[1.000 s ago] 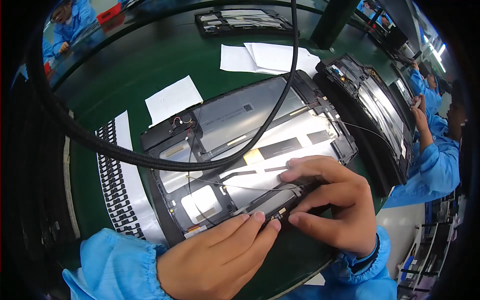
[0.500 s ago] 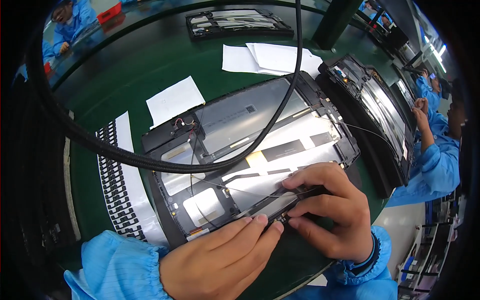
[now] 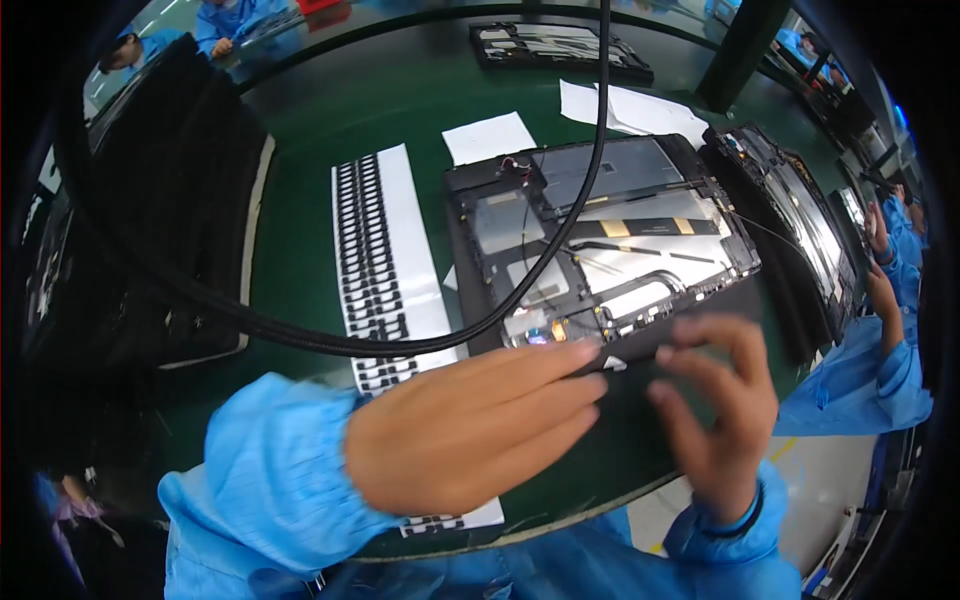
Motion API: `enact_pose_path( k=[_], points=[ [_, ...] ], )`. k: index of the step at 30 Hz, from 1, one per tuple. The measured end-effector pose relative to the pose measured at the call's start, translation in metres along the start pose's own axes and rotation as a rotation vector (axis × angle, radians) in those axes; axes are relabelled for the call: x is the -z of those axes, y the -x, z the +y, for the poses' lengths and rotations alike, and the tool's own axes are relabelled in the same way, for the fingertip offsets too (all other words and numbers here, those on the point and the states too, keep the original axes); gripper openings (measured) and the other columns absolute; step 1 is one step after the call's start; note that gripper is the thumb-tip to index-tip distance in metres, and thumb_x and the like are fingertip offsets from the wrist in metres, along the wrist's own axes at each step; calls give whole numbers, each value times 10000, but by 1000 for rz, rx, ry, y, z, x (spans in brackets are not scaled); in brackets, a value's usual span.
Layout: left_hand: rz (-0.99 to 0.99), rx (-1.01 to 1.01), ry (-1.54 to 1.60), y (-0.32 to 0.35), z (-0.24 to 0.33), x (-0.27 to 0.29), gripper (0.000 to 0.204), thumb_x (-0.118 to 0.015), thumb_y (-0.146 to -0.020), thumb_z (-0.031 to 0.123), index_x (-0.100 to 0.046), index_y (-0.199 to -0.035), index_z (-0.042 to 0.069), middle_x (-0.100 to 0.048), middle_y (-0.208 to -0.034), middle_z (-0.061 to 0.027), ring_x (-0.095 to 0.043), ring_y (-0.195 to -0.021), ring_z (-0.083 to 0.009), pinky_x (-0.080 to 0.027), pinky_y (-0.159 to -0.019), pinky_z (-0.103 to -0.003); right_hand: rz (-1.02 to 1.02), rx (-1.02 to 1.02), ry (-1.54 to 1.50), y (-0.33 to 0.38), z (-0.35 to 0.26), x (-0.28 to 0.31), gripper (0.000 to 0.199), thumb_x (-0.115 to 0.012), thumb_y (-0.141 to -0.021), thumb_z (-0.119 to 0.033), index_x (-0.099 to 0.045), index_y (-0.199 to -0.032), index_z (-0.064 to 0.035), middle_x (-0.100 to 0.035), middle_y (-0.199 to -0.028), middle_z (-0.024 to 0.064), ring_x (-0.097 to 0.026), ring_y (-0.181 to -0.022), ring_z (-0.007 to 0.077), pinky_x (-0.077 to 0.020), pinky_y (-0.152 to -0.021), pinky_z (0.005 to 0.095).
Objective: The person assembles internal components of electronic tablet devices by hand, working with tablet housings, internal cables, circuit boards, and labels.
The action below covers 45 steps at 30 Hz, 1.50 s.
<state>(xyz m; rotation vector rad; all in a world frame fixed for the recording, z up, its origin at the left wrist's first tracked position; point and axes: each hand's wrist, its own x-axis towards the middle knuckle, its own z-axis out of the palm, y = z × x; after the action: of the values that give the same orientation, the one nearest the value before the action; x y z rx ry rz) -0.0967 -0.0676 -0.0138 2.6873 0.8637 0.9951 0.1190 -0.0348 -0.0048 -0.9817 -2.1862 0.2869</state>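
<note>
An opened flat electronic device lies on the green table, its black frame holding silver panels, thin wires and small boards. My left hand stretches its fingers out over the near left corner of the device, and nothing shows in them. Whether those fingertips touch the frame I cannot tell. To the right, my right hand hovers just off the near edge, smeared by motion, with fingers apart and nothing visible between them. A small whitish piece shows at the near edge between the hands.
A white sheet of black stickers lies left of the device. A thick black cable loops across the view. Similar units lie on the right and at the back. Dark stacked panels stand left. A co-worker's sleeve is at right.
The view has swung left, so the device appears farther right and away. My right hand's fingers have spread and left the near edge. My left hand's fingers have straightened.
</note>
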Motion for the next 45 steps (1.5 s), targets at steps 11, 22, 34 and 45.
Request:
enact_pose_path(
  k=[11, 22, 34, 45],
  points=[
    [-74, 350, -102, 73, 42, 11, 298, -638, -646, 27, -604, -943, 31, -558, -963, -104, -527, -943, -290, -423, -773, -370, -222, 140, -124, 53, -90, -65, 130, -633, -642, -68, -551, -708, 8, -450, -678, 91, -468, -585, 230, -383, -540, 341],
    [-60, 358, -124, 63, 38, 7, 327, -657, -586, 9, -617, -910, 24, -566, -950, -120, -539, -920, -304, -435, -749, -373, -77, 120, -383, 38, -75, -68, 94, -604, -616, -20, -521, -661, -10, -488, -649, 110, -493, -586, 250, -412, -548, 334],
    [-196, -106, -25, -81, -2, -17, 332, -617, -644, 24, -571, -967, -37, -559, -1009, -164, -552, -925, -313, -461, -766, -385, 123, -424, -652, -5, 93, 54, 27, -588, -706, -10, -592, -725, 8, -578, -985, 126, -500, -974, 212, -360, -863, 314],
    [-213, -44, 51, -102, -40, -56, 276, -622, -651, 19, -580, -909, -67, -563, -996, -162, -557, -924, -303, -489, -757, -355, -26, -432, -575, -21, 108, 37, 55, -638, -694, -54, -613, -736, -27, -548, -1122, 121, -395, -1157, 294, -266, -968, 390]
  ],
)
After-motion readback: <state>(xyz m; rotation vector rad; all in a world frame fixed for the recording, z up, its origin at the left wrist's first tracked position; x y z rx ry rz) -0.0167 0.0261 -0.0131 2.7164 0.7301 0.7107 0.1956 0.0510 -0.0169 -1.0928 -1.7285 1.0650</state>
